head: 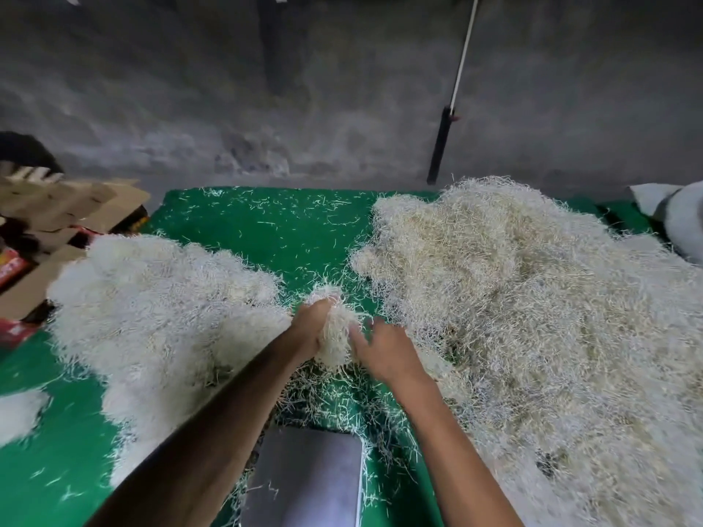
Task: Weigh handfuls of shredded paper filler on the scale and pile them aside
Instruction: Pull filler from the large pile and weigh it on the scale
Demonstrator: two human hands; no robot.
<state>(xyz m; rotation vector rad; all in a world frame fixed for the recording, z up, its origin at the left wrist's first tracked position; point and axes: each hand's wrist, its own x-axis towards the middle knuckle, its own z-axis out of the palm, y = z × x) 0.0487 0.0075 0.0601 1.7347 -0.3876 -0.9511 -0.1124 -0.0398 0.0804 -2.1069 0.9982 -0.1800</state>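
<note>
A handful of shredded paper [334, 336] hangs between both hands above the green mat [266, 230]. My left hand [310, 325] grips its left side, fingers curled into the strands. My right hand [384, 351] holds the right side with thumb and fingers pressed into the clump. The scale's steel platform [308, 477] lies directly below and nearer to me, with only a few strands on it. A big heap of filler [532, 317] covers the right of the mat. A whiter pile [159, 310] lies on the left.
Flattened cardboard boxes [57, 218] and red packaging [15, 329] lie off the mat's left edge. A white sack [681, 218] sits at the far right. A pole [443, 146] leans on the grey wall. Loose strands dot the mat.
</note>
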